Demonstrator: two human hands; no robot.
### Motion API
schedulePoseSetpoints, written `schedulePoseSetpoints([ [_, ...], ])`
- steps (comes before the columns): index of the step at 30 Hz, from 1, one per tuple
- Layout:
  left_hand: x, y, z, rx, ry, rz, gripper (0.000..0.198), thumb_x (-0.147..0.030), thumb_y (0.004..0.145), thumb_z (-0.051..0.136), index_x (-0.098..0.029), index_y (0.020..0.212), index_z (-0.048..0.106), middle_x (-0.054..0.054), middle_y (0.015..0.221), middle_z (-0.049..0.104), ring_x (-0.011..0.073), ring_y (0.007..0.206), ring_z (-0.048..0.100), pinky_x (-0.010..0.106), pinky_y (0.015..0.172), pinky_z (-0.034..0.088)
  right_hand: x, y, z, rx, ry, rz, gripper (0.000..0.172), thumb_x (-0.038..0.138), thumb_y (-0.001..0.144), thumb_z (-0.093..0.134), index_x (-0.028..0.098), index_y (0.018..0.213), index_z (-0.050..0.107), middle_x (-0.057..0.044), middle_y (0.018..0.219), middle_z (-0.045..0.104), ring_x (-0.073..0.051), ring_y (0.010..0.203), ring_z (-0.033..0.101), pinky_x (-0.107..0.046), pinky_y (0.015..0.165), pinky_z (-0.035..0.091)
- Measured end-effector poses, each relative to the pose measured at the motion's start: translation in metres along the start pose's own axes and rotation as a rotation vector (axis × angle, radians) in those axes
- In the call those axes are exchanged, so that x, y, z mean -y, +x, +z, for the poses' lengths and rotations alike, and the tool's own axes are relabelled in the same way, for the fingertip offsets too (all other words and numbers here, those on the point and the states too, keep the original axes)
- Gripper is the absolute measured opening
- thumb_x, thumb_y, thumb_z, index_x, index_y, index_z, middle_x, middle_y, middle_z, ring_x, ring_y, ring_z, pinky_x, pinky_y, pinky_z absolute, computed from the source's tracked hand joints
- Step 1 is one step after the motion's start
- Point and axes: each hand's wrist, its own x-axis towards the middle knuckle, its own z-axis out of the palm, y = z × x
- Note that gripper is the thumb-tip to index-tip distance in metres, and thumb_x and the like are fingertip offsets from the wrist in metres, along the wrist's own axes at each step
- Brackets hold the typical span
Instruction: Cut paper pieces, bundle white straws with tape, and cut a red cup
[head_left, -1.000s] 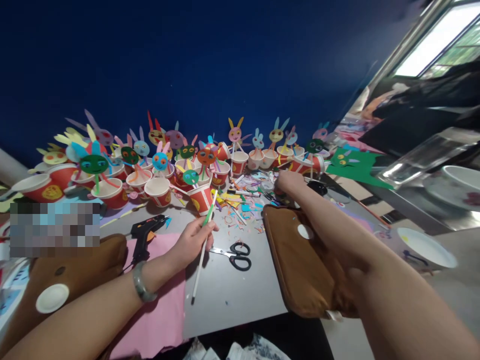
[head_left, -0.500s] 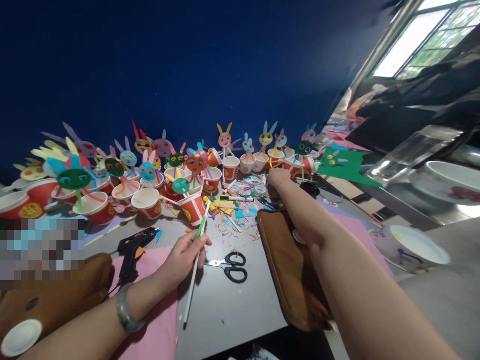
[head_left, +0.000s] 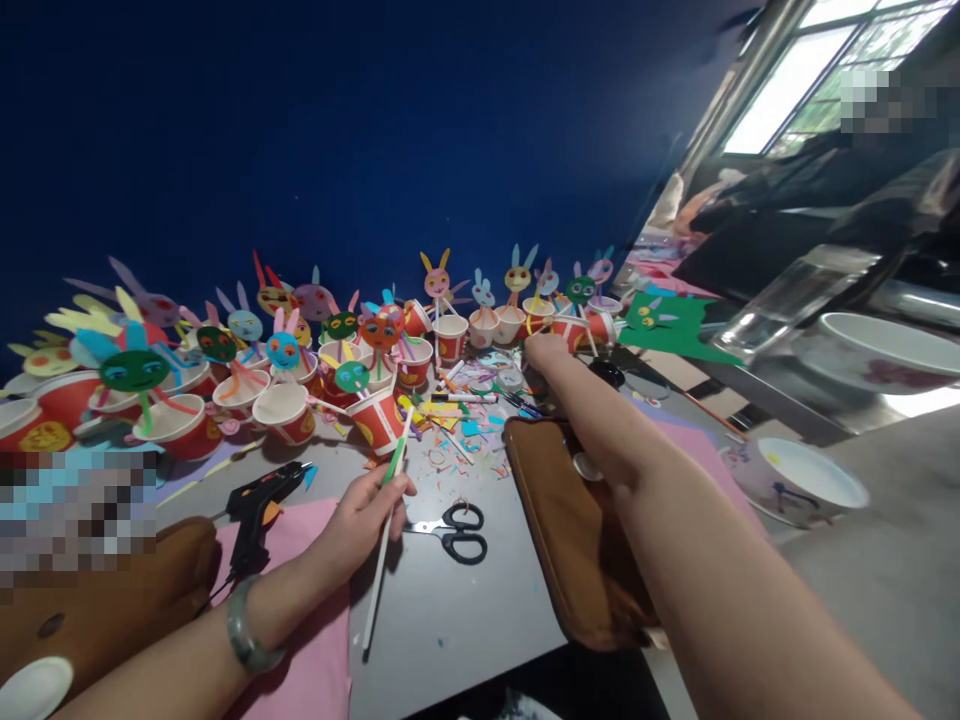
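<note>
My left hand (head_left: 379,510) is closed around a thin white stick (head_left: 377,580). A green strip (head_left: 393,460) runs along its upper part. Just right of these fingers lie black-handled scissors (head_left: 461,532) on the grey table. My right hand (head_left: 546,352) is stretched far forward, low beside the paper cups and the scraps. Its fingers are hidden, so any grip there cannot be made out. Near it are several markers (head_left: 523,404) and a red cup (head_left: 570,332) with a green rabbit-like paper head (head_left: 580,290).
Several red-and-white cups (head_left: 285,415) with paper animal heads line the blue wall. Colourful paper scraps (head_left: 480,440) litter the table centre. A black glue gun (head_left: 259,510) rests by pink paper (head_left: 315,600). A brown case (head_left: 540,500) lies beneath my right arm; bowls (head_left: 799,485) stand rightward.
The view has shifted slightly, moving most things a little left in the picture. My left hand keeps the white stick, and my right arm stays stretched forward.
</note>
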Motion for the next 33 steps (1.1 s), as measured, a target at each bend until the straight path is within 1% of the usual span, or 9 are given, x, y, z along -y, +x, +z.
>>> schedulePoseSetpoints([
  [6, -0.001, -0.002, 0.000, -0.003, -0.002, -0.019, 0.038, -0.055, 0.081, 0.061, -0.017, 0.086, 0.059, -0.006, 0.048, 0.048, 0.0086, 0.043, 0.041, 0.019, 0.044, 0.034, 0.000, -0.006, -0.002, -0.018, -0.043, -0.052, 0.038, 0.036, 0.094, 0.061, 0.016, 0.126, 0.058, -0.011, 0.126, 0.061, -0.022, 0.107, 0.063, -0.044, 0.089, 0.055],
  [12, 0.007, 0.000, -0.002, 0.010, 0.023, 0.009, 0.038, -0.056, 0.085, 0.058, -0.018, 0.083, 0.058, -0.006, 0.048, 0.047, 0.0073, 0.044, 0.041, 0.017, 0.044, 0.032, -0.008, -0.018, -0.004, -0.072, -0.072, -0.133, 0.038, 0.036, 0.094, 0.061, 0.015, 0.125, 0.059, -0.012, 0.126, 0.061, -0.022, 0.107, 0.063, -0.043, 0.090, 0.054],
  [17, 0.010, 0.002, -0.004, 0.035, 0.042, 0.029, 0.039, -0.056, 0.086, 0.057, -0.017, 0.082, 0.058, -0.005, 0.047, 0.048, 0.0071, 0.044, 0.040, 0.016, 0.043, 0.030, -0.017, -0.032, -0.004, -0.124, -0.051, -0.199, 0.039, 0.036, 0.093, 0.062, 0.014, 0.125, 0.059, -0.012, 0.126, 0.061, -0.023, 0.107, 0.063, -0.043, 0.090, 0.054],
  [21, 0.010, 0.002, -0.005, 0.038, 0.054, 0.033, 0.041, -0.058, 0.086, 0.056, -0.017, 0.084, 0.058, -0.006, 0.048, 0.048, 0.0070, 0.043, 0.038, 0.017, 0.042, 0.028, -0.025, -0.049, -0.004, -0.195, 0.003, -0.216, 0.037, 0.037, 0.094, 0.060, 0.017, 0.125, 0.059, -0.010, 0.126, 0.061, -0.022, 0.106, 0.063, -0.044, 0.090, 0.055],
  [24, 0.009, 0.002, -0.004, 0.035, 0.049, 0.032, 0.042, -0.058, 0.086, 0.056, -0.017, 0.084, 0.059, -0.005, 0.047, 0.048, 0.0071, 0.042, 0.038, 0.017, 0.042, 0.027, -0.037, -0.068, -0.002, -0.275, 0.068, -0.209, 0.036, 0.041, 0.095, 0.057, 0.015, 0.119, 0.062, -0.010, 0.117, 0.065, -0.022, 0.104, 0.064, -0.043, 0.090, 0.052],
  [27, 0.010, 0.001, -0.005, 0.025, 0.054, 0.028, 0.041, -0.058, 0.086, 0.057, -0.017, 0.084, 0.059, -0.005, 0.048, 0.048, 0.0075, 0.043, 0.040, 0.017, 0.042, 0.028, -0.055, -0.086, 0.002, -0.326, 0.149, -0.198, 0.037, 0.038, 0.095, 0.048, 0.012, 0.114, 0.066, -0.013, 0.101, 0.072, -0.026, 0.100, 0.066, -0.033, 0.082, 0.047],
  [30, 0.010, 0.001, -0.004, 0.009, 0.061, 0.025, 0.041, -0.058, 0.086, 0.058, -0.017, 0.083, 0.060, -0.005, 0.048, 0.049, 0.0080, 0.043, 0.041, 0.017, 0.043, 0.031, -0.068, -0.097, 0.009, -0.296, 0.241, -0.230, 0.037, 0.034, 0.094, 0.045, 0.016, 0.116, 0.069, -0.010, 0.096, 0.075, -0.023, 0.092, 0.068, -0.028, 0.074, 0.044],
  [32, 0.009, 0.000, -0.003, 0.002, 0.060, 0.020, 0.041, -0.058, 0.085, 0.058, -0.017, 0.082, 0.060, -0.005, 0.047, 0.048, 0.0078, 0.043, 0.041, 0.017, 0.043, 0.032, -0.074, -0.100, 0.014, -0.252, 0.308, -0.257, 0.040, 0.032, 0.091, 0.051, 0.020, 0.125, 0.065, -0.006, 0.101, 0.076, -0.019, 0.090, 0.068, -0.025, 0.074, 0.045],
  [33, 0.008, 0.000, -0.003, 0.000, 0.059, 0.016, 0.041, -0.059, 0.084, 0.059, -0.017, 0.081, 0.059, -0.005, 0.046, 0.048, 0.0077, 0.042, 0.040, 0.017, 0.043, 0.032, -0.077, -0.099, 0.016, -0.233, 0.340, -0.257, 0.044, 0.030, 0.089, 0.054, 0.021, 0.131, 0.061, -0.004, 0.104, 0.076, -0.017, 0.090, 0.067, -0.023, 0.074, 0.046],
])
